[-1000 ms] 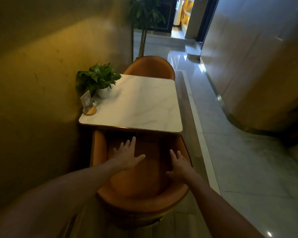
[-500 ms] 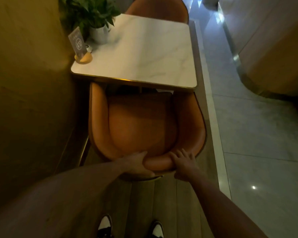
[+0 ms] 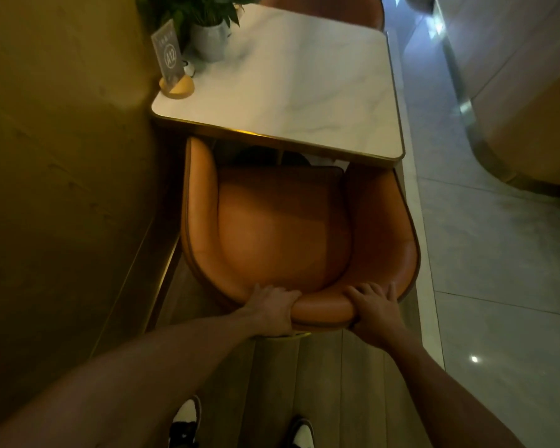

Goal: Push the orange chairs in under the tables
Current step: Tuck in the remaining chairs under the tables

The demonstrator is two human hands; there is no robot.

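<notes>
An orange tub chair point(image 3: 285, 227) stands right in front of me, its open front facing a white marble table point(image 3: 304, 92) with a brass rim. The front edge of the seat lies just below the table's near edge; most of the seat shows. My left hand point(image 3: 270, 310) grips the padded top of the chair's back, fingers curled over it. My right hand point(image 3: 374, 310) grips the same rim a little to the right. A second orange chair point(image 3: 324, 8) shows behind the table's far side.
A yellow wall point(image 3: 62, 156) runs close along the left of chair and table. On the table's left corner stand a potted plant point(image 3: 207, 33) and an A12 sign point(image 3: 170, 58). To the right lies a glossy tiled aisle point(image 3: 498, 286). My shoes point(image 3: 188, 421) stand on wooden flooring.
My hands went from lying flat inside the chair's back to gripping its top rim. The view tilted down and my shoes came into sight.
</notes>
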